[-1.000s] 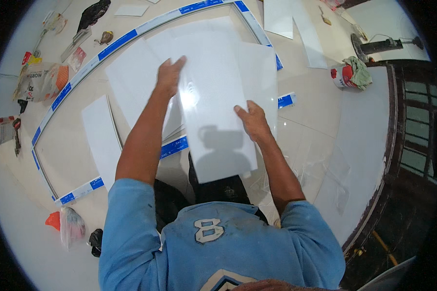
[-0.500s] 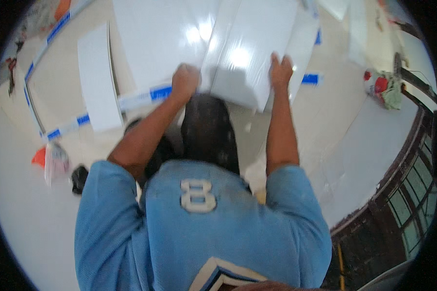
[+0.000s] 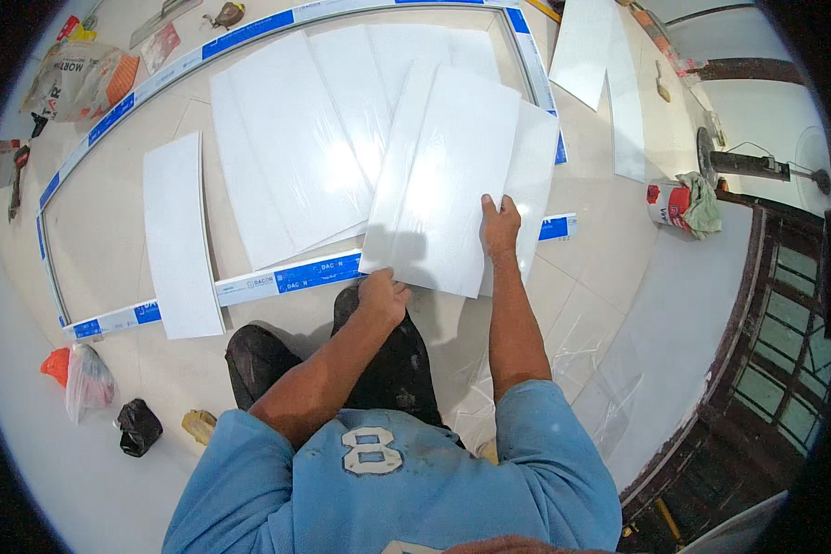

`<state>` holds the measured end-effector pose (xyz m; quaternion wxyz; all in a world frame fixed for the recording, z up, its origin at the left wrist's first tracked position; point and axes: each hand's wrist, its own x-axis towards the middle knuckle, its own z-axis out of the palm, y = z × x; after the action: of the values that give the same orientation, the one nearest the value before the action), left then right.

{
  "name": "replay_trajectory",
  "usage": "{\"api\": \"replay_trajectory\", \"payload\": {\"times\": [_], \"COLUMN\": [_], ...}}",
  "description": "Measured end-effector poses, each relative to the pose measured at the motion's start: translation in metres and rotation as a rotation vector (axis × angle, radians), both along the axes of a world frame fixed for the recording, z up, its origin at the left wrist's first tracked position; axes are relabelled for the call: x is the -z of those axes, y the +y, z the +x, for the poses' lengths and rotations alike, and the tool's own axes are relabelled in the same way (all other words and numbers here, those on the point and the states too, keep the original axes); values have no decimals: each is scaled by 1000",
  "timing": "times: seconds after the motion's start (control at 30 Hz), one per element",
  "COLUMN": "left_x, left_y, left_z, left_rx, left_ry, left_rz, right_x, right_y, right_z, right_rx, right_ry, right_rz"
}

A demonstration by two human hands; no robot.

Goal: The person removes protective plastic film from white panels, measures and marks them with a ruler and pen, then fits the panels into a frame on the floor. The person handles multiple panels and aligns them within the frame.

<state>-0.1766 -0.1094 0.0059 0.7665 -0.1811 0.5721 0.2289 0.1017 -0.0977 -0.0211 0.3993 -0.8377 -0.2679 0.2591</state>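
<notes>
I have both hands on a white panel (image 3: 457, 166) that lies slantwise above the near bar of a long frame (image 3: 319, 271) wrapped in blue and white, towards its right-hand end. The left hand (image 3: 384, 297) has its fingers curled on the panel's near left corner, just in front of the knees. The right hand (image 3: 501, 229) grasps the right edge, thumb on the glossy face and fingers over the side.

A line runs lengthwise down the panel's left part; from here I can't say whether that is a second sheet or a fold of film. Another sheet (image 3: 532, 171) shows from under it on the right, and to the left more sheets (image 3: 277, 148) lie fanned out inside the frame. A separate white strip (image 3: 177, 231) lies across the near bar, well apart. Crumpled clear plastic (image 3: 619, 406) lies on the floor to the right, and a bucket (image 3: 665, 203) with a green cloth (image 3: 702, 205) stands beyond it.

I judge the panel light for its area and fairly stiff, though thin enough to bow if lifted by one corner. Its shiny face looks slippery and easily scratched, the corners easily chipped. I'd hold it by both long edges, near the middle, fingertips underneath and thumbs flat on top.
</notes>
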Motion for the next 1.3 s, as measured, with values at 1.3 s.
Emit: {"api": "replay_trajectory", "payload": {"times": [1.3], "left_x": [-28], "left_y": [16], "left_z": [16], "left_rx": [-48], "left_ry": [46], "left_rz": [-25], "right_x": [-50], "right_y": [251], "right_z": [70], "right_rx": [-632], "right_ry": [-577], "right_rz": [-454]}}
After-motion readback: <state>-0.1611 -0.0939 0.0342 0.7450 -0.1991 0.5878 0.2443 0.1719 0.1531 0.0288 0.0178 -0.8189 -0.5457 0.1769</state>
